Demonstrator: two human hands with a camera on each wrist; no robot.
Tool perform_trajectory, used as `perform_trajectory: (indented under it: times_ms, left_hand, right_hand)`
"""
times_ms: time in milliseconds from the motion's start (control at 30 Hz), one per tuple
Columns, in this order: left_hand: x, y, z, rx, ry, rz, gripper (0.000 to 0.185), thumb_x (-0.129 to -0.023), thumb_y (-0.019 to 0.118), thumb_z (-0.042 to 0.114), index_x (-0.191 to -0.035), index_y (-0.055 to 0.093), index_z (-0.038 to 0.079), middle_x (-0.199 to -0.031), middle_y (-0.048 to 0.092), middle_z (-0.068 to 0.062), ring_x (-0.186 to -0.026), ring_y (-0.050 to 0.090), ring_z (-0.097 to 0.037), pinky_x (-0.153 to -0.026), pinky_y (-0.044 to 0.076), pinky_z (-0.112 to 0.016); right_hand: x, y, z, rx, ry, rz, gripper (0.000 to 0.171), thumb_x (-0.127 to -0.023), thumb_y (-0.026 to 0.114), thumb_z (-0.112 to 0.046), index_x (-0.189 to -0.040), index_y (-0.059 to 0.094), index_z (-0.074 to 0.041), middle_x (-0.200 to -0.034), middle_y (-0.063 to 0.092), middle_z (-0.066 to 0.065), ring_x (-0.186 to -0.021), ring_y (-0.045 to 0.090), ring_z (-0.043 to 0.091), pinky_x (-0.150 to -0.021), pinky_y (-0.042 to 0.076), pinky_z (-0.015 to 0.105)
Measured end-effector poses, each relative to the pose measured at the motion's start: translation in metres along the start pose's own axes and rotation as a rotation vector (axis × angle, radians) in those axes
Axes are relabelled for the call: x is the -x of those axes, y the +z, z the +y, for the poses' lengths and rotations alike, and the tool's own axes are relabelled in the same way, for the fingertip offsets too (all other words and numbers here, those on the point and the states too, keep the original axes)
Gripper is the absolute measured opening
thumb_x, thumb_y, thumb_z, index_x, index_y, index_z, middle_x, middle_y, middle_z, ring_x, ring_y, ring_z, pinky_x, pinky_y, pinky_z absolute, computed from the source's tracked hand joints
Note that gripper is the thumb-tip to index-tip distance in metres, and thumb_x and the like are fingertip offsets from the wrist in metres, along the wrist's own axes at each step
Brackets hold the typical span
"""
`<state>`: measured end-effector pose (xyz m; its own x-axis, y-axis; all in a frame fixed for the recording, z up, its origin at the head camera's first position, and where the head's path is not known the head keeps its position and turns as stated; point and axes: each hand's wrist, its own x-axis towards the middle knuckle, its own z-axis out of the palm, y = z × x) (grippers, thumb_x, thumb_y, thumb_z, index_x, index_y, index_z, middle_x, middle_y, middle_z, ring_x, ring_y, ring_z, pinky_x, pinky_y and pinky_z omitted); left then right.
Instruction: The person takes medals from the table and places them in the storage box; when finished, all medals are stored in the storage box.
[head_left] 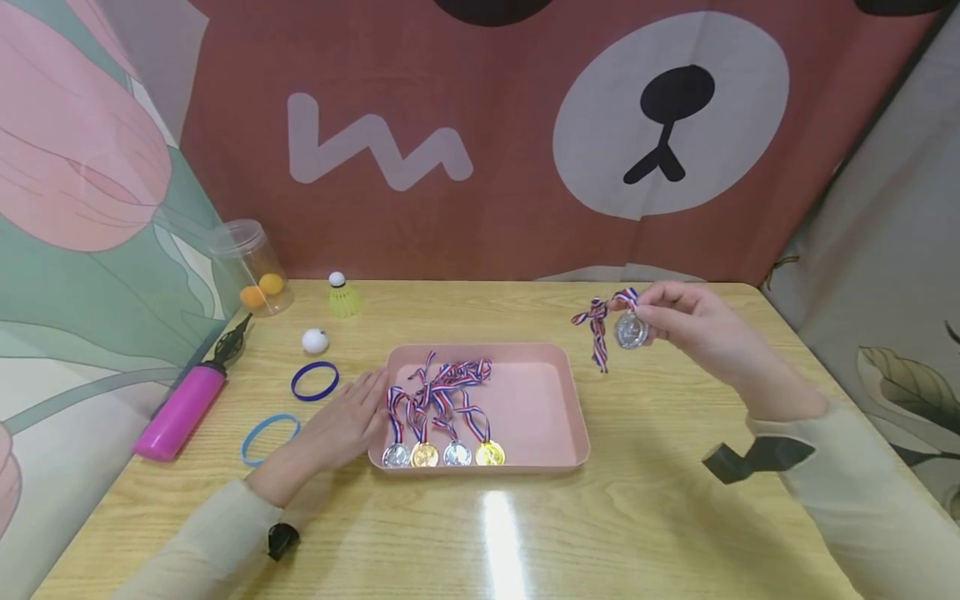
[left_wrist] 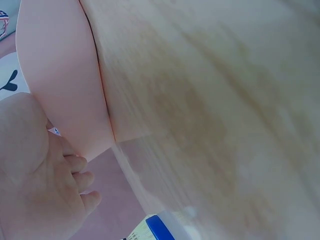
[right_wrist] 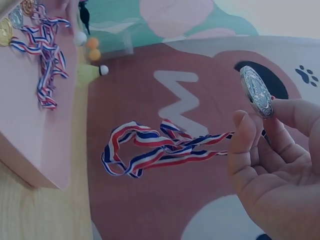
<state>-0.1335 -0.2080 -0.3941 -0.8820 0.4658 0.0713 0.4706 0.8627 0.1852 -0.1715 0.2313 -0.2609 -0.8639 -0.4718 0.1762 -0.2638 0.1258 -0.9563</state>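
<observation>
four medals (head_left: 442, 453), two silver and two gold, lie in a row at the near edge of the pink tray (head_left: 551, 400). the left hand (head_left: 341, 421) rests flat, fingers straight, against the tray's left wall. right of the tray, the right hand (head_left: 693, 321) pinches a fifth silver medal (head_left: 631, 330) above the table (head_left: 637, 517), ribbon dangling. further left lie two blue wristbands (head_left: 314, 381).

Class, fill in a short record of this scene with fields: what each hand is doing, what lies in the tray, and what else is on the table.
right hand: right hand pinches a silver medal above the table, its striped ribbon dangling
left hand: left hand rests flat against the left rim of the pink tray
tray contents: four medals in a row, silver and gold alternating, ribbons tangled
table items: pink pump, two blue wristbands, white ball, shuttlecock, clear jar with orange balls
</observation>
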Motion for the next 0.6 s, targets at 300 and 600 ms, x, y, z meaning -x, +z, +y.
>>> perform_trajectory:
  times_ms: [300,600]
  left_hand:
    - [0.0,0.0,0.001,0.003,-0.006,-0.004,0.054,-0.099,0.036,0.022,-0.142,0.021,-0.008,-0.147,0.021,-0.023,-0.133,0.019,-0.04,-0.107,0.019,-0.051]
    - [-0.001,0.0,0.001,0.005,-0.012,-0.005,0.054,-0.099,0.035,0.022,-0.142,0.021,-0.008,-0.147,0.02,-0.023,-0.133,0.019,-0.039,-0.107,0.019,-0.051]
  right_hand:
    - [-0.025,0.024,0.02,0.169,0.13,-0.052,0.019,-0.092,0.058,-0.022,-0.092,0.059,-0.003,-0.078,0.058,0.005,-0.075,0.054,0.021,-0.075,0.046,0.036]
    - [-0.046,0.043,0.051,0.154,0.191,-0.135,0.021,-0.091,0.059,-0.022,-0.094,0.06,-0.001,-0.085,0.062,0.01,-0.079,0.058,0.024,-0.079,0.048,0.044]
